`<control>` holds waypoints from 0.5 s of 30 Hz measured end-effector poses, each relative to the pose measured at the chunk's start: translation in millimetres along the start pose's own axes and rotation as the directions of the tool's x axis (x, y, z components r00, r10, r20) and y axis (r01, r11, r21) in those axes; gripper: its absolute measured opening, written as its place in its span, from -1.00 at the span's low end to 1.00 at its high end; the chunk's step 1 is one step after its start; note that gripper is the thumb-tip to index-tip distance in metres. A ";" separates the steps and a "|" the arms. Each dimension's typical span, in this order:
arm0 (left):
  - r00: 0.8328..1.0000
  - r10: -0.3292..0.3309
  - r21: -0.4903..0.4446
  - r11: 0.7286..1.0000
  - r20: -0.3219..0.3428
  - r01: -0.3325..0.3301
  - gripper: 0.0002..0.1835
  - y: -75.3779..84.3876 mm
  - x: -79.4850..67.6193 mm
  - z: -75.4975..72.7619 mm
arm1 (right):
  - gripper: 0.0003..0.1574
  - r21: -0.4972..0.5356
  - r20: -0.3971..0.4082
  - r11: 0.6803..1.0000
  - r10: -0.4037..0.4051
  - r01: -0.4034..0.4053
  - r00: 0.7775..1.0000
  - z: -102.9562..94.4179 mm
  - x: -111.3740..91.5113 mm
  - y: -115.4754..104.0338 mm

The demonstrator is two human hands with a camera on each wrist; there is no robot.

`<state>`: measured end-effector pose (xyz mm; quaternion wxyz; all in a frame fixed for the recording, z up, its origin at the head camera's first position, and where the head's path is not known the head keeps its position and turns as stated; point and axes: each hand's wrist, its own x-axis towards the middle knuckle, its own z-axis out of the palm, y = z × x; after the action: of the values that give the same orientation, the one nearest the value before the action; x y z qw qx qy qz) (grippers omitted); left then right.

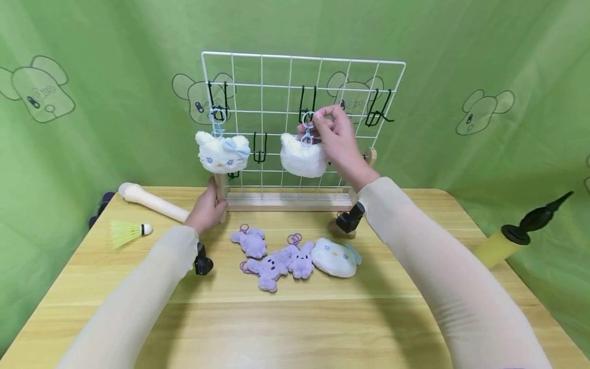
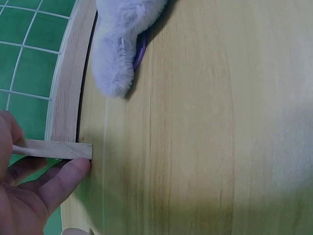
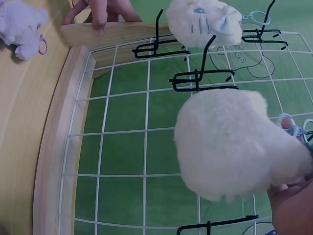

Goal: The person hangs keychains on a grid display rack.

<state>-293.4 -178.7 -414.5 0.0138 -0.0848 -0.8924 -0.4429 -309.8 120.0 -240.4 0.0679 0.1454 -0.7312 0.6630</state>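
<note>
My right hand (image 1: 340,139) pinches the light-blue ring (image 1: 303,121) of a white plush keychain (image 1: 301,158), holding it up before the wire grid rack (image 1: 304,57). The plush's plain back faces the head view, and its ring overlaps a black hook (image 1: 302,97) at the middle of the grid. Low at the rack's left side, my left hand (image 1: 206,210) grips the wooden end piece; the left wrist view shows thumb and fingers on either side of this wooden foot (image 2: 58,148). A white cat-face plush (image 1: 223,158) with a blue bow hangs from the upper left hook.
On the table lie several purple plush keychains (image 1: 269,269) and another white cat plush (image 1: 335,258). A white stick-like object (image 1: 154,201) and a yellow shuttlecock (image 1: 128,232) are at left, a yellow pump (image 1: 500,246) at right. More black hooks (image 1: 379,110) stick out from the grid.
</note>
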 end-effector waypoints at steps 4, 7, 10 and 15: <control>1.000 0.001 0.001 1.000 0.004 -0.001 -0.11 -0.4 -0.1 0.1 | -0.91 -0.027 -0.012 1.000 -0.001 0.000 1.000 -1.5 0.0 -0.1; 1.000 0.000 0.001 1.000 0.005 0.000 -0.11 -1.1 -0.5 0.0 | -0.92 -0.026 -0.020 1.000 -0.003 0.002 1.000 -2.2 -1.3 -0.3; 1.000 -0.001 -0.003 1.000 0.007 0.001 -0.10 -1.2 -0.7 -0.1 | -0.92 -0.035 -0.028 0.999 -0.010 0.009 1.000 -4.2 -3.8 -0.6; 1.000 -0.001 -0.003 1.000 0.003 0.001 -0.10 -0.8 -0.5 0.3 | -0.89 -0.121 -0.038 0.991 -0.056 0.051 0.998 -12.1 -12.1 -2.8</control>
<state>-293.1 -179.0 -415.4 0.0118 -0.0849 -0.8918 -0.4442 -298.7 133.2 -239.9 0.1096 0.1469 -0.7641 0.6185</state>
